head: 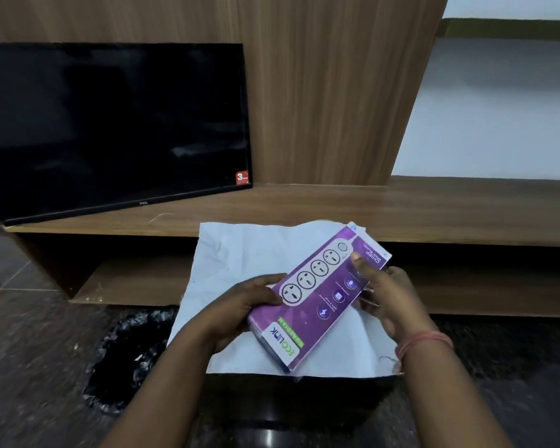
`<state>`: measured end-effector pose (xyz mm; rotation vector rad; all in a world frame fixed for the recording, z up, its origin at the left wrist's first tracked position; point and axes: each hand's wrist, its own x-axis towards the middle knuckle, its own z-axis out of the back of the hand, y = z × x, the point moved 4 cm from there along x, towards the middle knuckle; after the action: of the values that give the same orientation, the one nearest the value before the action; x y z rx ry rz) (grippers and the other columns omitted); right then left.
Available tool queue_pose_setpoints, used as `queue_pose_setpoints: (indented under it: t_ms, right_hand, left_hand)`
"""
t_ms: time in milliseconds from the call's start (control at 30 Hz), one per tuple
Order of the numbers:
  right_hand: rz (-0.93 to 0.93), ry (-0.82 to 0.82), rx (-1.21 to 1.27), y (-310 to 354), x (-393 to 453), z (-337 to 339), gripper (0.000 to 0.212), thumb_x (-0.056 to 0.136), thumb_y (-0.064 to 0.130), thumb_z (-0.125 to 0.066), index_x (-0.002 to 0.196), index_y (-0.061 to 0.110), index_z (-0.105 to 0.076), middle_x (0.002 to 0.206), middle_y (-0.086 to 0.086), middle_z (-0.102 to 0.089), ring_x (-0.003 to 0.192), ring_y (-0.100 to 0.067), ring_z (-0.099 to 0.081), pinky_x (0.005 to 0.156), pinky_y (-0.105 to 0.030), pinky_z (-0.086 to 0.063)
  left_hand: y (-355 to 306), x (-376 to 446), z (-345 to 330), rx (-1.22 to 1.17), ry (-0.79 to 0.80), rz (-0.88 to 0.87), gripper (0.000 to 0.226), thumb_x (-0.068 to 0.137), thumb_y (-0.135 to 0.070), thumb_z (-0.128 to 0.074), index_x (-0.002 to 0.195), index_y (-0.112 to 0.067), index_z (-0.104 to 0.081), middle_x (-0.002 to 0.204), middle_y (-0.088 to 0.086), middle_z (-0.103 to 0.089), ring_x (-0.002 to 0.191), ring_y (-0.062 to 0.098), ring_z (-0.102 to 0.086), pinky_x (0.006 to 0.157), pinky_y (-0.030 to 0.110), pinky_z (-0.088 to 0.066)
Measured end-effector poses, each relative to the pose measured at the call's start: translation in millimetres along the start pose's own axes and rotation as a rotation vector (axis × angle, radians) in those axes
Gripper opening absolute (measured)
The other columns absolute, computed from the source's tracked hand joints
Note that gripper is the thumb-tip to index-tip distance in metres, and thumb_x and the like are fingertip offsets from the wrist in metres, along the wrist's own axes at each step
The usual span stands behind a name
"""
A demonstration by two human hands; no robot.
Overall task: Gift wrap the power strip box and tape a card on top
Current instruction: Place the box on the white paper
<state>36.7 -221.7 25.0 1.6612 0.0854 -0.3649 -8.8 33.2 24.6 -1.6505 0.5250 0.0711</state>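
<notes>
The purple power strip box (317,295) lies slanted above a creased sheet of white wrapping paper (240,253), its far end pointing up and to the right. My left hand (243,308) grips the box's left long side near the near end, thumb on top. On the right long side, my right hand (382,292) holds the far half, thumb on the printed face and fingers curled under. The paper is spread over a dark surface (337,399) under the box. No card or tape is visible.
A black TV (110,124) leans on a low wooden shelf unit (304,205) behind the paper. A black plastic bag (126,350) lies on the dark stone floor (29,350) to the left. A lower shelf runs under the unit.
</notes>
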Motion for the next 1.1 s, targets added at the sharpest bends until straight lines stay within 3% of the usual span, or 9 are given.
queue_pose_setpoints:
  t_ms: [100, 200, 333, 433, 567, 700, 767, 933, 1100]
  right_hand:
    - [-0.012, -0.059, 0.024, 2, 11, 2, 0.065, 0.075, 0.038, -0.087, 0.128, 0.015, -0.056, 0.104, -0.008, -0.077, 0.082, -0.024, -0.075, 0.065, -0.036, -0.057]
    - [-0.116, -0.062, -0.001, 2, 17, 10, 0.041, 0.085, 0.023, -0.080, 0.119, 0.012, -0.060, 0.093, -0.008, -0.074, 0.073, -0.022, -0.069, 0.066, -0.036, -0.058]
    - [-0.375, 0.022, -0.047, -10, 16, 16, 0.018, 0.091, 0.013, -0.071, 0.105, 0.006, -0.062, 0.085, -0.014, -0.069, 0.078, -0.027, -0.067, 0.061, -0.041, -0.062]
    - [-0.429, 0.031, -0.108, -16, 14, 19, 0.020, 0.091, 0.009, -0.071, 0.106, 0.005, -0.059, 0.098, -0.021, -0.070, 0.089, -0.034, -0.067, 0.063, -0.047, -0.062]
    - [-0.456, 0.065, -0.219, -23, 12, 18, 0.029, 0.088, 0.021, -0.076, 0.110, 0.010, -0.060, 0.120, -0.021, -0.065, 0.090, -0.036, -0.063, 0.071, -0.048, -0.062]
    - [-0.462, 0.104, -0.184, -27, 11, 14, 0.026, 0.095, 0.012, -0.068, 0.119, 0.007, -0.060, 0.105, -0.016, -0.072, 0.091, -0.033, -0.067, 0.079, -0.049, -0.060]
    - [-0.432, 0.093, -0.133, -25, 12, 15, 0.023, 0.098, 0.005, -0.060, 0.122, 0.007, -0.058, 0.097, -0.014, -0.073, 0.087, -0.029, -0.069, 0.074, -0.046, -0.060]
    - [-0.397, 0.088, -0.089, -21, 12, 16, 0.036, 0.100, -0.003, -0.053, 0.134, 0.010, -0.053, 0.105, -0.015, -0.072, 0.089, -0.028, -0.070, 0.063, -0.045, -0.063]
    - [-0.379, 0.144, -0.110, -13, 9, 13, 0.024, 0.100, 0.003, -0.055, 0.124, 0.006, -0.058, 0.103, -0.015, -0.073, 0.093, -0.034, -0.070, 0.079, -0.048, -0.060]
  left_hand:
    - [-3, 4, 21, -0.016, -0.010, 0.010, 0.052, 0.081, -0.017, -0.065, 0.133, -0.019, -0.063, 0.128, 0.011, -0.070, 0.120, 0.039, -0.065, 0.100, 0.046, -0.046]
    - [-2, 4, 41, -0.045, -0.018, 0.037, 0.046, 0.084, -0.015, -0.071, 0.130, -0.014, -0.066, 0.128, 0.017, -0.070, 0.118, 0.038, -0.065, 0.103, 0.048, -0.048]
    - [10, 11, 65, -0.148, -0.243, 0.090, 0.048, 0.082, -0.027, -0.079, 0.125, -0.006, -0.068, 0.120, 0.023, -0.071, 0.102, 0.035, -0.069, 0.099, 0.053, -0.053]
    - [15, 15, 71, -0.317, -0.375, 0.092, 0.038, 0.085, -0.021, -0.079, 0.114, 0.000, -0.069, 0.109, 0.024, -0.074, 0.089, 0.035, -0.072, 0.088, 0.052, -0.061]
    - [14, 18, 72, -0.368, -0.369, 0.023, 0.032, 0.093, -0.005, -0.065, 0.122, 0.007, -0.065, 0.120, 0.029, -0.069, 0.086, 0.034, -0.074, 0.082, 0.049, -0.062]
    - [16, 18, 77, -0.362, -0.403, 0.007, 0.035, 0.090, -0.008, -0.068, 0.122, 0.001, -0.055, 0.118, 0.028, -0.070, 0.084, 0.034, -0.073, 0.071, 0.044, -0.063]
    - [17, 16, 76, -0.321, -0.394, 0.061, 0.030, 0.090, -0.011, -0.069, 0.116, 0.001, -0.059, 0.115, 0.025, -0.072, 0.088, 0.035, -0.074, 0.081, 0.049, -0.062]
    - [17, 11, 77, -0.260, -0.431, 0.143, 0.027, 0.095, -0.008, -0.065, 0.120, 0.002, -0.066, 0.110, 0.023, -0.073, 0.094, 0.033, -0.066, 0.098, 0.053, -0.055]
    - [4, 7, 83, -0.293, -0.379, -0.047, 0.025, 0.097, -0.002, -0.058, 0.121, -0.002, -0.065, 0.123, 0.024, -0.070, 0.093, 0.031, -0.071, 0.094, 0.048, -0.057]
